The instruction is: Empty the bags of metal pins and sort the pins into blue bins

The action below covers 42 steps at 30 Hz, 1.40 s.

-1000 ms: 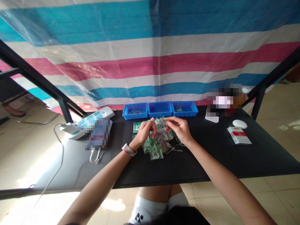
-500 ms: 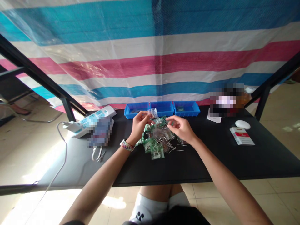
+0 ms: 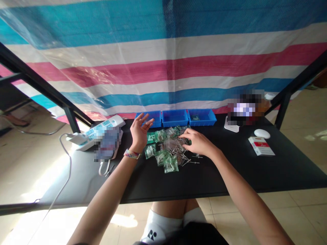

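Observation:
My left hand [image 3: 140, 132] is raised in front of the left blue bin [image 3: 156, 123], fingers spread and holding nothing. Over the right side of a heap of small packets, my right hand [image 3: 198, 142] is lowered with bent fingers. A gap shows between its thumb and forefinger; its fingertips are among clear packets [image 3: 172, 144], and I cannot tell whether they touch one. Green-tinted packets [image 3: 171, 164] with pale small parts inside lie at the front and left of the heap. Loose thin metal pins [image 3: 187, 158] stick out at its right.
Beside the left bin stand a middle blue bin [image 3: 175, 118] and a right blue bin [image 3: 202, 117] holding a packet. A power strip [image 3: 102, 129] and a blurred-out device [image 3: 108, 144] lie left. Right are a white mouse [image 3: 262, 133] and a small box [image 3: 261, 146].
My left hand has moved left, its fingers have spread and the clear packet by them is gone from it. My right hand has dropped lower onto the heap.

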### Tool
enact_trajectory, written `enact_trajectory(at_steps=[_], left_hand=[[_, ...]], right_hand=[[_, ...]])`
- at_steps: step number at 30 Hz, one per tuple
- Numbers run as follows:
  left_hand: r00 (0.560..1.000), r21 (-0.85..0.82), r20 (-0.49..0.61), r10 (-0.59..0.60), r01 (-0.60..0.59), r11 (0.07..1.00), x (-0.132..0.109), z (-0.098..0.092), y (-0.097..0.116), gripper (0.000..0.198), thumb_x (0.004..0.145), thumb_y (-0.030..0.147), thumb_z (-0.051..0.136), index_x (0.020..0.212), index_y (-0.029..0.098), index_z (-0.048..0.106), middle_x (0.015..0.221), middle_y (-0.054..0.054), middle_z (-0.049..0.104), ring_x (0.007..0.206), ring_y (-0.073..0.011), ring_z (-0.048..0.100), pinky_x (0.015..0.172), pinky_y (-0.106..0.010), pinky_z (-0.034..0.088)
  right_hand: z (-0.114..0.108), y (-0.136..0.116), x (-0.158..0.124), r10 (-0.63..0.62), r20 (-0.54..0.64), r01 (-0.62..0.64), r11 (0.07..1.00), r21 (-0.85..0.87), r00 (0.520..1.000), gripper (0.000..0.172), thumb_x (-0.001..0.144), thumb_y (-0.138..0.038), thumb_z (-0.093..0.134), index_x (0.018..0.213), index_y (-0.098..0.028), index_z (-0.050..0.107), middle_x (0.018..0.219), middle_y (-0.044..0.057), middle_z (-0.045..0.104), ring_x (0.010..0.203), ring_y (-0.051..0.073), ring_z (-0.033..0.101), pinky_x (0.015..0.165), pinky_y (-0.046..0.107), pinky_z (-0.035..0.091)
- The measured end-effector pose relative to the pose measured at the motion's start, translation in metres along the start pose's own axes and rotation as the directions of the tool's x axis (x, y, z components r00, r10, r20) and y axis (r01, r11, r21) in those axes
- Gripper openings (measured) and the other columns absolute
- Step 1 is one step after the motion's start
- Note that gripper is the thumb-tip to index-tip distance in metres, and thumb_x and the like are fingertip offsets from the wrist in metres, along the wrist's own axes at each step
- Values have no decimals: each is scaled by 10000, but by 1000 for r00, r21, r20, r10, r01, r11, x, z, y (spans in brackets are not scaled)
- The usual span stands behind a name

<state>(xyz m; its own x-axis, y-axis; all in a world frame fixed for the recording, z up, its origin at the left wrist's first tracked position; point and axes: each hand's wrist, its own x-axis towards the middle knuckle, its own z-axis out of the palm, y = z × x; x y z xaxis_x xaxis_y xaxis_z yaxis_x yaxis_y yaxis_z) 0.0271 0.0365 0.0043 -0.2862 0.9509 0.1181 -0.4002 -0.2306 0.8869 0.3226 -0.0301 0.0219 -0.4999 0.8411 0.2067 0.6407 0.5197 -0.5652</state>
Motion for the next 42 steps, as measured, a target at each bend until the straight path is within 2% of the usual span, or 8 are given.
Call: enact_trajectory(at_steps=[6,10,15,21,27,36,39,42], left_hand=[[997,89,74,-17,10,996,-15,14,-1,326,835,384,716,1075,164,708,1157,-127,795,850,-215,815,802,-335,622],[976,208,218,-11,-35,978,-26,21,0,268,876,413,709,1017,186,691,997,-65,789,754,-187,778,720,-304,596],[845,395,532,-51,-195,898,-47,33,6,303,959,479,718,935,177,719,836,-47,746,739,-182,702,705,-289,546],[707,471,687,-169,-255,845,-66,44,4,350,915,505,814,999,175,732,849,-43,736,757,-178,672,703,-274,525],[740,405,658,-141,-189,895,-63,42,-2,370,928,513,801,907,170,665,824,-31,694,759,-164,652,721,-271,521],[812,517,574,-106,-259,816,-68,42,2,556,932,586,771,635,187,523,539,35,531,523,-98,437,526,-233,330],[802,530,581,-141,-241,813,-69,43,1,610,994,626,667,587,178,590,522,-3,593,514,-119,507,534,-249,384],[770,491,591,-239,-108,865,-65,44,-1,610,989,688,628,689,166,730,642,-57,721,576,-169,648,587,-279,506]], right_hand=[[1,5,2,-3,-22,5,997,75,1000,216,820,-102,764,996,-218,719,1087,54,637,994,228,652,891,351,507],[-2,11,5,22,-7,-18,952,306,1000,112,824,-161,735,867,-214,646,900,12,651,814,184,614,761,313,481],[-5,12,11,140,-1,-102,728,678,990,235,781,-302,828,895,-209,645,847,-1,695,772,179,662,736,312,511],[5,4,16,240,-58,-94,576,812,969,352,733,-355,904,953,-215,667,875,16,744,777,180,686,713,304,543],[14,1,17,260,-34,-111,520,847,965,384,711,-391,919,976,-223,697,897,9,711,757,167,661,647,277,528],[11,-6,15,249,-74,-103,631,769,966,297,826,-498,813,882,-226,706,730,-13,638,594,149,546,551,282,437],[12,-8,14,253,-142,-70,676,733,957,277,860,-495,779,908,-229,717,733,-7,636,585,148,518,535,283,404],[15,-7,12,235,-209,-35,741,671,949,248,889,-472,760,909,-228,723,693,-13,598,594,154,505,549,288,383]])
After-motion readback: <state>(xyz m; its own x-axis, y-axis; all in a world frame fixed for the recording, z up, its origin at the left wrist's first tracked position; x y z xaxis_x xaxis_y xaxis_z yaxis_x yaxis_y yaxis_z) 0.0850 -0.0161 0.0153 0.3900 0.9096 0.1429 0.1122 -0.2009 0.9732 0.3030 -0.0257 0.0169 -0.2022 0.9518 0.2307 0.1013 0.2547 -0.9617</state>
